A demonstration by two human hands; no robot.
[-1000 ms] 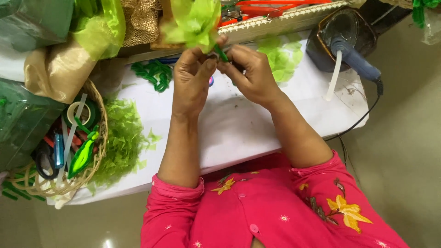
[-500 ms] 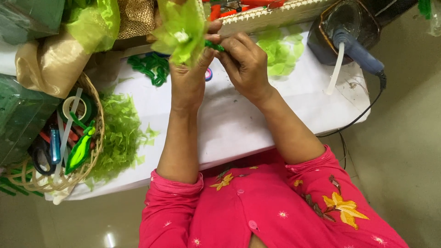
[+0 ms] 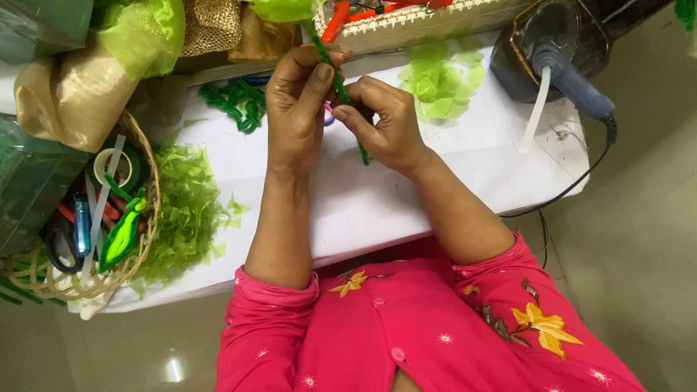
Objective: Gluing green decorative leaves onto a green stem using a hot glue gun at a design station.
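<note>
So you've got your left hand (image 3: 294, 109) pinched shut around the upper part of the green stem (image 3: 335, 81), thumb and forefinger closed right on it, and your right hand (image 3: 385, 123) is clamped on it a bit lower, thumb pressing against the side with the other fingers curled in behind. The stem runs up between both sets of fingertips to the lime green fabric flower (image 3: 284, 9) at the top edge of view, and its tail end pokes out below your right fingers, hanging above the white table (image 3: 377, 203). Going by that, I'd say the flower head is already on the stem and most of the stem looks wrapped green, so what's left is probably the bottom stretch under your right fingers, though I can't really see how tidy the wrap is there. There's a small pinkish thing (image 3: 329, 115) just behind your fingers, too hidden to tell what it is. More loose green petals (image 3: 435, 80) sit beyond your right fingertips, a bunch of green pipe cleaners (image 3: 236, 101) off past your left knuckles, and the glue gun (image 3: 573, 80) is parked well out to the right side, untouched. Scrap trimmings (image 3: 185, 207) are piled by the wicker basket (image 3: 149, 210) well off your left wrist.
</note>
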